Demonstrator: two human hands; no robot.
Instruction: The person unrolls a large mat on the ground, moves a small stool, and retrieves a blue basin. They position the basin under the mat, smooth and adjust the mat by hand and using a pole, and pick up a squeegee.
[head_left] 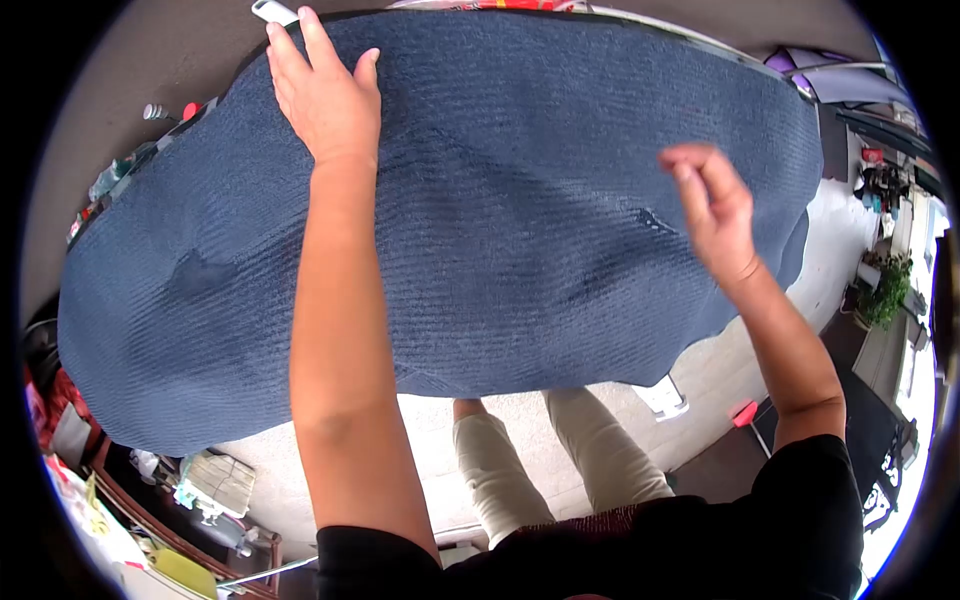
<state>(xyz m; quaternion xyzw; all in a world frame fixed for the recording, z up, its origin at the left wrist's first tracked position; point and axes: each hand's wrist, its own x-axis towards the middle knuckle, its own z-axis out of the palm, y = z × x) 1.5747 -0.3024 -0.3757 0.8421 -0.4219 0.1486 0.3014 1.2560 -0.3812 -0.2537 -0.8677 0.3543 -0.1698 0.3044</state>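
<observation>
A large dark-blue ribbed cloth (480,290) lies spread before me, with soft folds and a darker dent at its left part. My left hand (328,105) rests flat near its far left edge, fingers and thumb spread. Just beyond those fingertips shows the end of a white object (273,12), its kind unclear. Over the right part of the cloth is my right hand (715,210), thumb and index finger curled close together; anything between them is too small to make out. A small pale mark (655,219) sits on the cloth left of this hand.
Bottles (108,178) and a red cap (191,111) peek out beyond the cloth's left edge. A purple roll (850,80) lies at the far right, with a green plant (886,290) nearer. A red-headed tool (743,413) stands by my right arm. Cluttered shelves are at lower left.
</observation>
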